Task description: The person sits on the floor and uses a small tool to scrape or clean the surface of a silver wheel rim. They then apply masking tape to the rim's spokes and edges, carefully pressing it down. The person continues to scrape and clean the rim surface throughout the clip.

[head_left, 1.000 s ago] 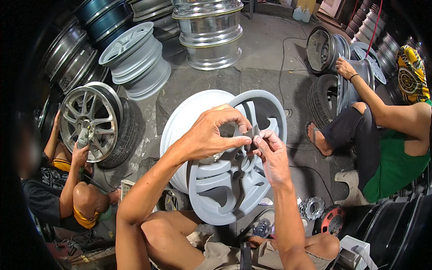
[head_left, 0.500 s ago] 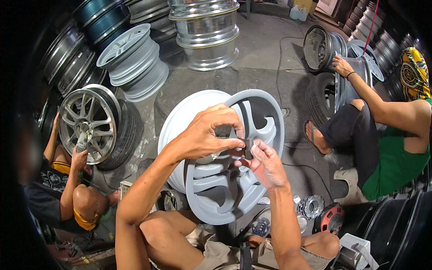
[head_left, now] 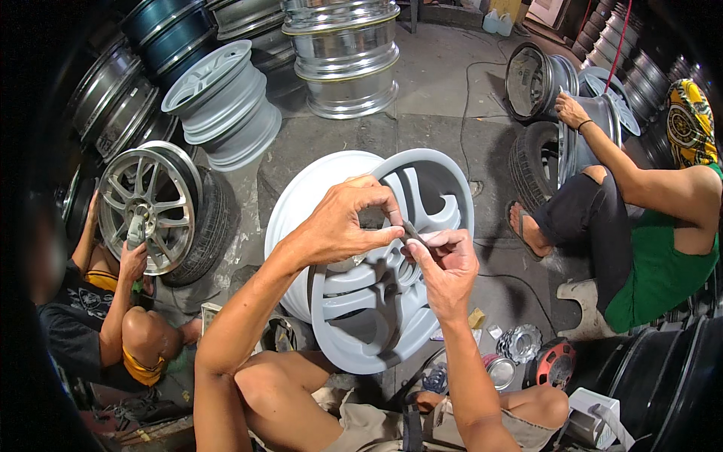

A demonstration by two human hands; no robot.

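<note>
A small dark grey piece of sandpaper (head_left: pixel 412 234) is stretched between both hands, above a grey wheel rim. My left hand (head_left: pixel 352 220) pinches one end of it between thumb and forefinger. At the other end, my right hand (head_left: pixel 452 273) grips it with thumb and curled fingers. Under the hands, the matte grey spoked wheel rim (head_left: pixel 444 215) leans tilted in front of my knees. Another pale, whitish rim (head_left: pixel 295 197) is behind it on the left, partly covered. My hands and their shadows hide part of the hub.
At left, a person holds a grey power tool (head_left: pixel 137 228) against a spoked wheel (head_left: pixel 113 207). A person at right touches a silver rim (head_left: pixel 591 154). Stacked rims (head_left: pixel 346 60) stand ahead. Beside my right forearm are a can (head_left: pixel 500 372) and a red-and-black disc (head_left: pixel 555 366).
My right hand has turned, its fingers now curled in around the sandpaper. The sandpaper has changed from a wider dark flap to a narrow strip. My left hand has barely moved.
</note>
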